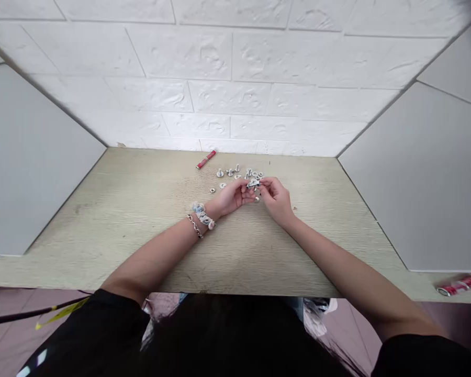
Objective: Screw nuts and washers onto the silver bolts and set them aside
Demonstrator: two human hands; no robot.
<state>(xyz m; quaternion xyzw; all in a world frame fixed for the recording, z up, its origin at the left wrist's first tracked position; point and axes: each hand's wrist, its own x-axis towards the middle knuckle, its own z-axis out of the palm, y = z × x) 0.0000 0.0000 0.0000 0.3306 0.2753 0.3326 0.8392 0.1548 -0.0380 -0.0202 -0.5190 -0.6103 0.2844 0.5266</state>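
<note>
Between my two hands is a small silver bolt [253, 184], lying roughly level just above the table. My left hand [234, 199], palm turned up, pinches one end of it. At the other end, the thumb and fingertips of my right hand [276, 200] are closed on it. Whether a nut or washer is on the bolt is too small to tell. Just behind the hands are several loose bolts [230, 172], some standing on their heads. A washer [222, 186] and a nut [212, 190] lie left of my left fingers. More hardware is partly hidden by my fingers.
A red tube-shaped object [206, 159] lies at the back of the wooden table [141, 209]. White brick-pattern wall [231, 104] closes off the back. Grey panels stand at the left [35, 157] and right [424, 178]. Another red tube [459, 285] lies at the right front edge.
</note>
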